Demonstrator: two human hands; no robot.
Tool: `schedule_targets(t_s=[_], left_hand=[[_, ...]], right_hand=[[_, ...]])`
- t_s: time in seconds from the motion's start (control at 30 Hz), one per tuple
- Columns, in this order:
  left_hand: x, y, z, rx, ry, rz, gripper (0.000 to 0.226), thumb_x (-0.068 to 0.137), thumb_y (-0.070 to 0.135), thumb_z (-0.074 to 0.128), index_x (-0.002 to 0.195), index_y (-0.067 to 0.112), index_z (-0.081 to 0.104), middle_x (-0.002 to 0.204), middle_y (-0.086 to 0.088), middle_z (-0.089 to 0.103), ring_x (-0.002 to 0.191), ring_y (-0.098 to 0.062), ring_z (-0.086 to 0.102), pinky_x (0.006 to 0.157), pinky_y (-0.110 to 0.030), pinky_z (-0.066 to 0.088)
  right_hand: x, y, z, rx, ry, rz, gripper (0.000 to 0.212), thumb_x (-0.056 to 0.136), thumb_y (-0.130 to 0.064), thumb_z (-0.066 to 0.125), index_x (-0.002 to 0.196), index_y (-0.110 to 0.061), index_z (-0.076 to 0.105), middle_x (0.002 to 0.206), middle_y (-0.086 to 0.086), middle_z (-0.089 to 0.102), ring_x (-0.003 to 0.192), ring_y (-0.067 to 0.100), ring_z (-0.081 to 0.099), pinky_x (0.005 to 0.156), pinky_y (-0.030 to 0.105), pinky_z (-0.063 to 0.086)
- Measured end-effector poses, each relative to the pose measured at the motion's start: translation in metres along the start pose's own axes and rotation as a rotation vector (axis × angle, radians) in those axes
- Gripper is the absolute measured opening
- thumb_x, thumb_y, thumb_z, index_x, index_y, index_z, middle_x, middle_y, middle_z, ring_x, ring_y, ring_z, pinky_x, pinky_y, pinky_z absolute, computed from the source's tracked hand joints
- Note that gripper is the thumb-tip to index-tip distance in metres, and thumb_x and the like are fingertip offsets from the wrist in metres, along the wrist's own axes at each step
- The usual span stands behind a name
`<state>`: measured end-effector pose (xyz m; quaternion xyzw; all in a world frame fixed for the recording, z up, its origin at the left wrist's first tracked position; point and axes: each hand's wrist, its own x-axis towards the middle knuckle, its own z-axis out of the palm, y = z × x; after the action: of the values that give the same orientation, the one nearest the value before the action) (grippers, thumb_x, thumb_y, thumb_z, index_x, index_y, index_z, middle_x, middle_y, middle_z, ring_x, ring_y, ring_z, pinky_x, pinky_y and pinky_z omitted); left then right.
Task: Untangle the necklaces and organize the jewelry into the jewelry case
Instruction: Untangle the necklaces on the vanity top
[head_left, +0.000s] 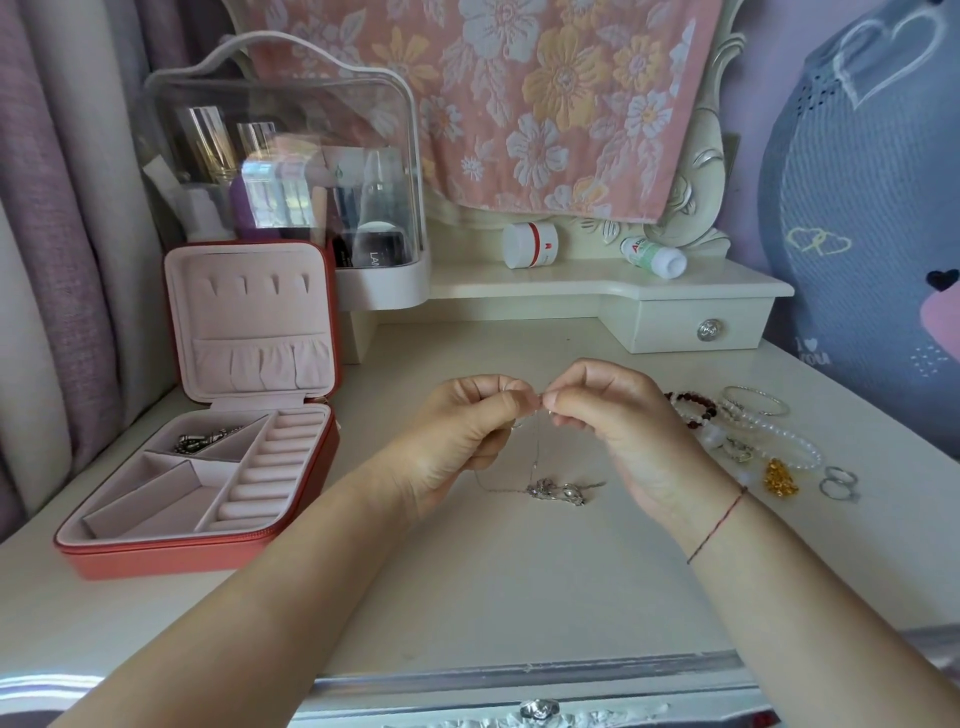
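Above the middle of the white table, my left hand (467, 431) and my right hand (608, 415) meet fingertip to fingertip and pinch a thin silver necklace chain (535, 452). The chain hangs down to a tangled silver bundle with pendants (558, 491) lying on the table. The red jewelry case (197, 558) stands open at the left, its pink lid upright. One back compartment holds silver pieces (200, 440); the ring rolls and the other compartments look bare.
Right of my hands lie a dark beaded bracelet (698, 408), a pearl bracelet (789, 441), silver bangles (756, 402), a gold piece (779, 478) and silver rings (839, 483). A clear cosmetics box (291, 171) stands behind the case. Two jars lie on the shelf (571, 280).
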<state>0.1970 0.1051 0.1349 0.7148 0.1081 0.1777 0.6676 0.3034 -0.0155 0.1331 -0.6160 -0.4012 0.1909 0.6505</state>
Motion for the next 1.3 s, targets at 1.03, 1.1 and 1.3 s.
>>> schedule_targets(t_s=[1.03,1.1,1.3], left_hand=[[-0.003,0.004,-0.005,-0.259,-0.108,-0.103,0.02,0.072,0.011,0.062,0.082,0.02,0.077,0.061,0.006,0.041,0.038,-0.004,0.017,0.041,-0.021,0.007],[-0.004,0.003,-0.004,-0.158,-0.107,-0.095,0.017,0.07,0.009,0.06,0.071,0.02,0.073,0.075,0.003,0.06,0.038,-0.005,0.017,0.042,-0.02,0.008],[-0.006,0.004,-0.005,-0.111,-0.085,-0.06,0.02,0.065,0.008,0.05,0.053,0.021,0.058,0.107,0.001,0.073,0.038,-0.005,0.015,0.043,-0.022,0.008]], right_hand=[[0.008,-0.004,-0.026,1.042,0.013,0.257,0.01,0.073,-0.018,0.047,0.063,-0.014,0.048,0.096,0.01,0.069,0.082,0.022,0.069,0.078,0.034,0.057],[0.007,-0.006,-0.028,1.066,0.018,0.249,0.01,0.074,-0.017,0.046,0.065,-0.014,0.048,0.095,0.011,0.069,0.078,0.022,0.07,0.072,0.034,0.058],[0.005,-0.008,-0.032,1.097,0.025,0.253,0.014,0.077,-0.018,0.044,0.064,-0.013,0.047,0.094,0.011,0.069,0.076,0.02,0.07,0.062,0.028,0.057]])
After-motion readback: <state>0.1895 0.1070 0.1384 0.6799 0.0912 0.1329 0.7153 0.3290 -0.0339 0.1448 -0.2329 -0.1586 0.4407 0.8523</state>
